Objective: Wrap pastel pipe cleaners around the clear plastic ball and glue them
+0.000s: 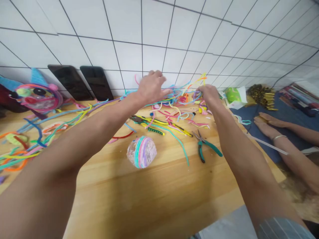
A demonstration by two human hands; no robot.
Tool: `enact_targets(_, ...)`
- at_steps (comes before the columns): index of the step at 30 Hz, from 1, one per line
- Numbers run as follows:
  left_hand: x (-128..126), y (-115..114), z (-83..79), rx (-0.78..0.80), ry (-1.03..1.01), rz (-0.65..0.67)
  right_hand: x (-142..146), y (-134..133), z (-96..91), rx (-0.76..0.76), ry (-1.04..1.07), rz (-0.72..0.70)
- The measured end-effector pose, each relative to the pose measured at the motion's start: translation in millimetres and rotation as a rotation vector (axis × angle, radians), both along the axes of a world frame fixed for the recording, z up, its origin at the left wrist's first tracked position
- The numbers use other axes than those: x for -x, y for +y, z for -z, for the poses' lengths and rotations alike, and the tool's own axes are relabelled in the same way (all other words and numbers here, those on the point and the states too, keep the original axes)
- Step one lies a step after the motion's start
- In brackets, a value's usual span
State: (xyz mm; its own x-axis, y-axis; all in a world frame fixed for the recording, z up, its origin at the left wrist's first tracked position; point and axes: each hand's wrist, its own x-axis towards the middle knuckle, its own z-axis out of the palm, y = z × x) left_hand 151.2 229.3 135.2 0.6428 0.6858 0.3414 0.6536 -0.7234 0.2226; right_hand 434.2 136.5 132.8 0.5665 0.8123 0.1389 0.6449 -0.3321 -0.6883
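Observation:
My left hand [151, 88] is over the back of the table by the wall, thumb stretched out and fingers loosely bent, with nothing visible in it. Beneath and beside it lies a tangle of coloured pipe cleaners [184, 115]. At the right end of that pile, my right hand [210, 94] has its fingers closed on pipe cleaners; its fingertips are partly hidden. In front of the pile sits a clear ball [145, 152] wrapped with turquoise, pink and purple pipe cleaner bands. Needle-nose pliers [205, 146] with green handles lie spread to its right.
Dark-jawed pliers [139, 120] and a yellow cutter [183, 128] lie by the pile. Two phones [97, 83] lean on the tiled wall, near a pipe-cleaner figure [37, 94]. Another person's hands [267, 126] rest on a blue surface at right, near golden stems [264, 94].

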Motion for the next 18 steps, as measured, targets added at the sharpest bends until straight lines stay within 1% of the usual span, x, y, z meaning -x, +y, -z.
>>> enact_targets(1,-13,-3,-1.5,0.051,-0.062,0.067,9,1,-1.3,-0.045,0.120,-0.005)
enact_targets(2,-26,-3,-1.1,0.117,-0.119,0.107,17,1,-2.2,-0.075,0.226,-0.029)
enact_targets(5,-58,4,7.6,0.323,-0.178,0.177,38,2,-1.7,-0.132,0.446,-0.125)
enact_targets(7,-68,12,14.8,0.460,-0.208,0.235,43,2,0.8,-0.153,0.537,-0.200)
enact_targets(9,-70,20,20.2,0.535,-0.259,0.315,43,1,3.4,-0.159,0.609,-0.257)
enact_targets(11,-66,25,23.6,0.530,-0.223,0.366,38,0,4.8,-0.149,0.648,-0.275)
enact_targets(13,-60,29,26.3,0.448,-0.060,0.352,31,0,4.3,-0.144,0.635,-0.245)
enact_targets(15,-56,32,30.2,0.350,0.101,0.309,25,0,2.6,-0.148,0.557,-0.190)
enact_targets(18,-54,36,39.4,0.274,0.209,0.265,20,1,0.8,-0.151,0.426,-0.112)
